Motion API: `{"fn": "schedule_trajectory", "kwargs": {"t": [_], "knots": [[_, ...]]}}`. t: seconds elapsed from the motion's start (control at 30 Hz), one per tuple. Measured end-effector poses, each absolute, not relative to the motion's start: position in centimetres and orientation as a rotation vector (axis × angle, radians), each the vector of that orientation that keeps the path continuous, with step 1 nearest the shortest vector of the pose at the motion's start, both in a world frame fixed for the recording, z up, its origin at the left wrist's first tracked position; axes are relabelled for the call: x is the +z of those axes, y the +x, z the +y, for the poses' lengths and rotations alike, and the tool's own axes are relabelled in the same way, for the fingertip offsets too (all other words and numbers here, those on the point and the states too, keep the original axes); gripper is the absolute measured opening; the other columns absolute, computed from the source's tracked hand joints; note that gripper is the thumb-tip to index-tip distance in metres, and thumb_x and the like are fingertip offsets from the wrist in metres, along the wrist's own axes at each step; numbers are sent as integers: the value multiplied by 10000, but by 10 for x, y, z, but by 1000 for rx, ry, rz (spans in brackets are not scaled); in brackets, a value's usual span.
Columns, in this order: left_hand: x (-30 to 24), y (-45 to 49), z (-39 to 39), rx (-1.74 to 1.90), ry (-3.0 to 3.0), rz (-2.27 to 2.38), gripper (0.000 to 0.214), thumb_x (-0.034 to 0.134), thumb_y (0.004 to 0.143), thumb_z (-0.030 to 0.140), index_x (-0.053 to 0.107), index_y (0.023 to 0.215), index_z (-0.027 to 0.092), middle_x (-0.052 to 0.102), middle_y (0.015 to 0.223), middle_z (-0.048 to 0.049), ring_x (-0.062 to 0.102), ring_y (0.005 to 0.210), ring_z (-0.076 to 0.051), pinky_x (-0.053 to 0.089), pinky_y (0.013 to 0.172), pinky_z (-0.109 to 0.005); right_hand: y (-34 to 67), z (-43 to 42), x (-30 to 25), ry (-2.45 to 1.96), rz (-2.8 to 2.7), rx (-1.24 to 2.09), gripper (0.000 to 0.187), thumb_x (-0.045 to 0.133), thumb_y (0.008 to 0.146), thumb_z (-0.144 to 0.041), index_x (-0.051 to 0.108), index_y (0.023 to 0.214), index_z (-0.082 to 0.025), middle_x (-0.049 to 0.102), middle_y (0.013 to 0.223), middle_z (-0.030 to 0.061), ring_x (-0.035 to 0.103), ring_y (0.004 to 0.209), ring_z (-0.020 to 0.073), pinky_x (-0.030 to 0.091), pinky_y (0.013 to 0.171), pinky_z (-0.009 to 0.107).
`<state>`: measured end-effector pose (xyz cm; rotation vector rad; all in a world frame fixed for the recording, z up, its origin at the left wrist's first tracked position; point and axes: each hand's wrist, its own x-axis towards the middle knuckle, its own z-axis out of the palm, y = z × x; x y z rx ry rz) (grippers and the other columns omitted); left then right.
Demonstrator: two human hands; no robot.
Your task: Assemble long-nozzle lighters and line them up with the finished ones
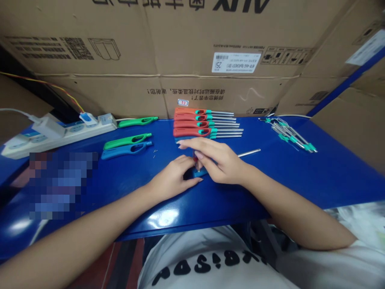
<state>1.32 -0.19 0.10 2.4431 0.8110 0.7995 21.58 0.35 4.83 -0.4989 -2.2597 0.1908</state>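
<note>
On the blue table, a blue gas lighter (201, 172) lies mostly hidden under my hands, its metal tube (250, 153) sticking out to the right. My left hand (172, 178) is closed around the lighter's handle end, thumb toward me. Above it, my right hand (224, 160) pinches a small upright screwdriver with a reddish handle (195, 155), its palm and long fingers stretched over the top. The screwdriver's tip is hidden. A few tiny screws (155, 151) lie left of my hands.
Behind my hands lies a stack of orange-red lighters (188, 122). Green (128, 140) and blue (123, 151) lighter handles lie left. Metal tubes with teal parts (290, 134) lie right. A power strip (75, 130) stands at the left; a cardboard wall (120, 92) closes the back.
</note>
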Motion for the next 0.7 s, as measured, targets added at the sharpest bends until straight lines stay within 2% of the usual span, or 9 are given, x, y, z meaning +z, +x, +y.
{"fn": "schedule_trajectory", "kwargs": {"t": [0.1, 0.17, 0.23, 0.3, 0.4, 0.5, 0.6, 0.63, 0.7], "knots": [[2, 13, -3, 798, 2449, 823, 181, 734, 887, 220, 636, 1034, 184, 718, 1044, -59, 684, 992, -235, 557, 917, -384, 214, 3, 50, -506, -2195, 248, 298, 468, 1030, -149, 641, 1270, -188, 764, 1098, 42, 719, 1007, 122, 566, 853, 233], [2, 14, -3, 798, 2461, 840, 188, 750, 877, 220, 638, 1025, 187, 720, 1004, -45, 683, 965, -230, 556, 915, -381, 215, 4, 49, -530, -2174, 54, 186, 566, 1009, -213, 694, 1141, -183, 781, 962, 34, 733, 862, 128, 561, 765, 229], [2, 14, -3, 795, 2470, 847, 198, 757, 877, 231, 642, 1032, 189, 722, 995, -39, 679, 955, -228, 555, 911, -382, 217, 4, 48, -549, -2177, -144, 166, 621, 990, -273, 713, 1095, -184, 782, 882, 27, 728, 768, 135, 547, 692, 236], [2, 14, -3, 795, 2467, 838, 193, 745, 887, 240, 643, 1043, 188, 723, 1012, -44, 674, 966, -230, 552, 915, -388, 217, 3, 47, -555, -2208, -174, 228, 577, 1010, -263, 697, 1188, -187, 792, 995, 44, 742, 844, 147, 559, 718, 244], [2, 14, -3, 782, 2447, 821, 167, 720, 902, 240, 639, 1036, 183, 720, 1039, -55, 673, 986, -232, 548, 907, -386, 214, 2, 48, -554, -2220, 110, 385, 423, 1044, -166, 590, 1389, -197, 737, 1247, 62, 720, 1049, 138, 581, 860, 259], [2, 13, -2, 775, 2450, 825, 172, 733, 892, 234, 633, 1025, 191, 719, 1031, -47, 675, 971, -228, 545, 893, -374, 213, 2, 48, -553, -2144, 241, 348, 456, 1036, -164, 624, 1339, -203, 766, 1109, 36, 727, 960, 120, 580, 874, 247], [2, 14, -2, 789, 2477, 831, 180, 757, 880, 239, 629, 997, 190, 719, 980, -32, 672, 924, -218, 543, 886, -367, 214, 4, 48, -592, -2120, 22, 168, 601, 999, -255, 716, 1102, -188, 778, 904, 23, 729, 803, 131, 566, 728, 227], [1, 14, -2, 794, 2482, 832, 180, 759, 880, 243, 629, 990, 187, 718, 969, -31, 671, 919, -217, 542, 886, -367, 215, 5, 48, -597, -2134, -54, 160, 620, 992, -285, 721, 1064, -185, 777, 875, 24, 727, 778, 135, 557, 695, 230], [2, 14, -2, 800, 2480, 827, 178, 755, 884, 245, 629, 993, 183, 716, 977, -35, 666, 934, -220, 541, 895, -368, 216, 5, 47, -594, -2187, -93, 214, 569, 1016, -289, 707, 1140, -182, 785, 945, 41, 734, 830, 146, 559, 711, 242]]}}
